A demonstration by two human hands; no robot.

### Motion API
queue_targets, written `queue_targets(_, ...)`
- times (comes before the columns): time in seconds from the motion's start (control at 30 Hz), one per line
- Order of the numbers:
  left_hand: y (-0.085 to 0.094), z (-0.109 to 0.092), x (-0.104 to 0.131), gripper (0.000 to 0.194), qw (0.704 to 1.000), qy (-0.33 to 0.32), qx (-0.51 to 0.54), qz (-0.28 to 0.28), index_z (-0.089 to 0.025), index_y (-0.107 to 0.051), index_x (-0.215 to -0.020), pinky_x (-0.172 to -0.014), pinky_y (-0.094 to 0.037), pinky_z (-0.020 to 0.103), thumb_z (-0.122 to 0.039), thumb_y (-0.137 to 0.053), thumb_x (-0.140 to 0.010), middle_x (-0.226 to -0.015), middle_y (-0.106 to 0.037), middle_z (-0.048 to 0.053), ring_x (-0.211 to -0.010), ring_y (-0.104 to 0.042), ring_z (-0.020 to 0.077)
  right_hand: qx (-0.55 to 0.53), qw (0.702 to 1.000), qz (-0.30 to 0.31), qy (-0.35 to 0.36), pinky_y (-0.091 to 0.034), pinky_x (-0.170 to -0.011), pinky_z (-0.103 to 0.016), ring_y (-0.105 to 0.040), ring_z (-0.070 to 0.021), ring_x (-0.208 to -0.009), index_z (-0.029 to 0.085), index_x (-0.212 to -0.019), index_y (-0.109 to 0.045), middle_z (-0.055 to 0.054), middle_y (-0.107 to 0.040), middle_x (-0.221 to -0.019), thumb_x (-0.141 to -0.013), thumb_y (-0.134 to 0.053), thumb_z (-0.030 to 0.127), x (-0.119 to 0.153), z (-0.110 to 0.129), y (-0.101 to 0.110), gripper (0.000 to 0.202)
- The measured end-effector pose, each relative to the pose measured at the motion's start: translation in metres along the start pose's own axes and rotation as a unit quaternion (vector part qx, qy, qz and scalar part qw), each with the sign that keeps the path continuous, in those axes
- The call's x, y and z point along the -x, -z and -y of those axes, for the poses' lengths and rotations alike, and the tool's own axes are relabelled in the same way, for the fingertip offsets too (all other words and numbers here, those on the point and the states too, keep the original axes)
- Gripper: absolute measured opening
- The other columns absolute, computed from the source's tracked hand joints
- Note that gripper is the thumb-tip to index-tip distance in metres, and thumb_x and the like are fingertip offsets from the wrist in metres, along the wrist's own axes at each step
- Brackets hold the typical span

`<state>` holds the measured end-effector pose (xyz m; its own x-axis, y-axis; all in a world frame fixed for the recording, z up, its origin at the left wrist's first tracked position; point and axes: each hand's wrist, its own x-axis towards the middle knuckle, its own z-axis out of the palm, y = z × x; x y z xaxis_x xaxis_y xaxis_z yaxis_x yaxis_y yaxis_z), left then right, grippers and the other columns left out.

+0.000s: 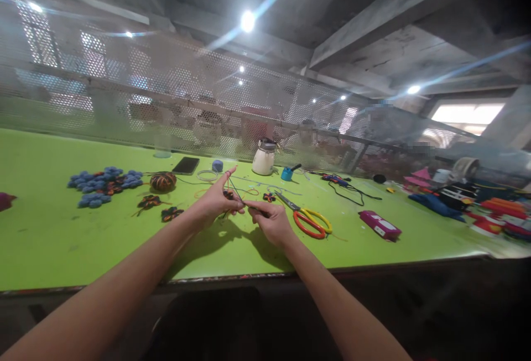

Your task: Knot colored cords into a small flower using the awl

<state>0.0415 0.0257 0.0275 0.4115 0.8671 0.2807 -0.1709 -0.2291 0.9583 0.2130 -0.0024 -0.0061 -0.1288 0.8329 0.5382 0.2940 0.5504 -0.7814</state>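
Stretching a dark yarn (236, 188) between its raised forefinger and its lower fingertips, the left hand (224, 198) is standing partly open above the bench (207, 256). Its thumb and other fingers are bending inward around a small dark piece, mostly hidden by the fingers. The right hand (271, 221) is closing in a pinch, its thumb and forefinger meeting just beside the left fingertips; something thin is poking out from that pinch, too small to tell clearly. The yarn is running down to where the two hands are nearly meeting.

Just beyond the hands, a small dark flower (269, 197) is lying on the bench, and scissors (305, 216) with red and yellow handles are resting to the right, blades pointing away. To the left, two more dark-and-orange flowers are lying near a striped yarn ball (163, 182), with blue flowers (103, 184) clustering farther left. A phone (186, 166), a pale jug (264, 160) and a blue pot (286, 173) are standing or lying farther back.
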Motion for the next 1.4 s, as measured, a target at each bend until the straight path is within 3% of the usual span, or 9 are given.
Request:
queue_targets(0.13,0.000,-0.003,0.000,0.105,0.999,-0.004,0.035,0.015,-0.020,-0.018,-0.145,-0.062,-0.044,0.027,-0.008,-0.075,-0.057,-0.067,-0.065,0.000,-0.063,-0.062,0.0150,-0.004,1.000,-0.006,-0.002,-0.039,-0.051,-0.022,-0.045,-0.0097,-0.052,0.017,-0.102,-0.072,-0.002,-0.062,-0.064,-0.075,-0.059,0.025,0.001,0.001,0.001,0.031)
queue_targets(0.27,0.004,-0.007,0.000,0.074,0.994,0.012,0.103,0.034,-0.015,-0.041,-0.134,-0.079,-0.045,0.032,-0.018,-0.072,-0.067,-0.091,-0.068,0.008,-0.086,-0.063,0.0183,-0.023,0.999,-0.010,-0.020,-0.033,-0.045,-0.021,-0.036,-0.0075,-0.046,0.013,-0.102,-0.072,0.001,-0.052,-0.055,-0.075,-0.061,0.027,0.002,0.002,0.001,0.033)
queue_targets(0.47,0.011,-0.005,-0.006,0.037,0.984,0.045,0.168,-0.038,-0.008,-0.060,-0.109,-0.084,-0.045,0.034,-0.035,-0.054,-0.084,-0.081,-0.071,0.011,-0.085,-0.064,0.0199,-0.024,0.999,-0.014,-0.021,-0.032,-0.044,-0.021,-0.035,-0.0077,-0.046,0.014,-0.101,-0.072,0.002,-0.050,-0.054,-0.075,-0.060,0.028,0.002,0.004,0.002,0.032)
queue_targets(0.63,0.011,0.000,-0.010,0.025,0.988,0.040,0.137,-0.056,-0.009,-0.061,-0.104,-0.082,-0.045,0.032,-0.020,-0.054,-0.082,-0.077,-0.072,0.010,-0.076,-0.065,0.0169,-0.018,1.000,-0.012,-0.016,-0.032,-0.044,-0.022,-0.035,-0.0080,-0.047,0.013,-0.102,-0.072,0.001,-0.050,-0.054,-0.075,-0.060,0.028,0.003,0.002,0.002,0.033)
queue_targets(0.83,0.013,0.006,-0.014,0.038,0.989,0.039,-0.078,-0.123,-0.012,-0.060,-0.111,-0.060,-0.038,0.028,-0.017,-0.054,-0.074,-0.058,-0.066,0.003,-0.059,-0.057,0.0177,-0.023,0.999,-0.026,-0.019,-0.031,-0.043,-0.021,-0.035,-0.0078,-0.046,0.014,-0.101,-0.072,0.002,-0.049,-0.053,-0.074,-0.061,0.029,0.003,0.002,0.001,0.033)
queue_targets(1.0,0.017,0.008,-0.014,0.004,0.982,0.024,-0.116,-0.147,-0.020,-0.065,-0.063,-0.051,-0.026,0.026,-0.018,-0.062,-0.065,-0.041,-0.048,-0.003,-0.048,-0.043,0.0152,-0.018,0.999,-0.031,-0.023,-0.030,-0.042,-0.020,-0.035,-0.0072,-0.045,0.016,-0.099,-0.073,0.002,-0.048,-0.053,-0.074,-0.061,0.029,0.003,0.006,0.003,0.031)
queue_targets(1.13,0.016,0.001,-0.009,0.030,0.994,0.045,-0.055,-0.088,-0.019,-0.046,-0.038,-0.046,-0.024,0.026,-0.019,-0.057,-0.066,-0.039,-0.041,-0.001,-0.042,-0.034,0.0106,-0.019,0.999,-0.038,-0.022,-0.029,-0.042,-0.020,-0.034,-0.0070,-0.045,0.015,-0.099,-0.073,0.002,-0.047,-0.052,-0.073,-0.061,0.028,0.002,0.005,0.003,0.031)
queue_targets(1.27,0.014,-0.005,-0.006,0.024,0.997,0.051,0.049,-0.041,-0.017,-0.051,-0.046,-0.055,-0.040,0.024,-0.023,-0.054,-0.070,-0.057,-0.055,0.003,-0.055,-0.049,0.0115,-0.019,0.999,-0.039,-0.018,-0.030,-0.042,-0.020,-0.035,-0.0073,-0.045,0.015,-0.100,-0.073,0.002,-0.048,-0.052,-0.074,-0.061,0.029,0.002,0.004,0.003,0.032)
queue_targets(1.4,0.012,-0.004,-0.006,0.014,0.983,0.088,0.158,-0.041,-0.015,-0.070,-0.080,-0.062,-0.044,0.022,-0.024,-0.065,-0.070,-0.085,-0.068,0.008,-0.075,-0.059,0.0125,-0.018,0.999,-0.040,-0.014,-0.031,-0.043,-0.020,-0.036,-0.0076,-0.046,0.016,-0.102,-0.072,0.002,-0.049,-0.054,-0.075,-0.060,0.030,0.003,0.003,0.003,0.032)
